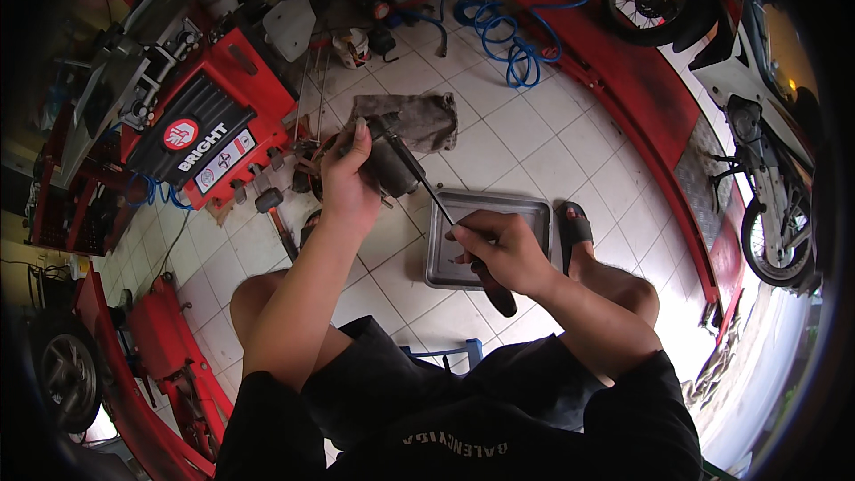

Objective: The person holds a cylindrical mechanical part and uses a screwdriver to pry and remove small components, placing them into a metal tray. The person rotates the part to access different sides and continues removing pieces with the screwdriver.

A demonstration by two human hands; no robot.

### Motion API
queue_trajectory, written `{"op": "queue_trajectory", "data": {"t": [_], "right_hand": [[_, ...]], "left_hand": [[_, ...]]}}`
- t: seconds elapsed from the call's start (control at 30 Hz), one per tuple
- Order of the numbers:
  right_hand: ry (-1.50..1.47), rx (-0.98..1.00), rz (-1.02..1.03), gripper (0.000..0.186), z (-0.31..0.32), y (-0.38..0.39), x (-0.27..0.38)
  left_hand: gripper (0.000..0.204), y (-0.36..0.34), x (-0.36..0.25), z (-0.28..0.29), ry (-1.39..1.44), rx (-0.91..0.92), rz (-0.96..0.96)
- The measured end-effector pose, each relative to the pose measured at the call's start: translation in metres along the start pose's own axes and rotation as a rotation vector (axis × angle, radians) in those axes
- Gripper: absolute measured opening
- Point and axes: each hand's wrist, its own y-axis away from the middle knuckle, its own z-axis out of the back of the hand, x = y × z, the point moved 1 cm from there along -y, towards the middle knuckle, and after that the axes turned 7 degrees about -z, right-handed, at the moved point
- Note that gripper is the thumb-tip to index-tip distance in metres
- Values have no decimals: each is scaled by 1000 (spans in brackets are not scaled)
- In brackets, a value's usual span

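Observation:
My left hand (349, 180) is closed around a dark cylindrical metal part (392, 167), its thumb along the upper side. My right hand (506, 249) grips a screwdriver (436, 198) with a long thin black shaft; the dark handle (499, 292) sticks out below the fist. The shaft runs up and left to the side of the metal part, but whether its tip touches cannot be made out. Beneath the right hand, a grey metal tray (436, 254) rests on the tiled floor between my feet. A dirty grey rag (432, 120) lies on the floor beyond the left hand.
A red machine (240, 80) with a black front stands at left, a hammer (278, 218) near it. Blue hose (508, 40) coils on the far floor. Along the right runs a red lift platform (623, 120), with a motorcycle (757, 142) past it. Red equipment (174, 347) sits lower left.

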Motion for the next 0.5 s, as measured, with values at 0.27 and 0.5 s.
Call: {"op": "queue_trajectory", "data": {"t": [0.27, 0.5], "right_hand": [[-184, -49, -59, 43, -13, -1, 3], [-398, -98, -117, 35, -12, -6, -6]], "left_hand": [[29, 0, 12, 6, -51, -19, 44], [25, 6, 3, -9, -36, -9, 40]]}}
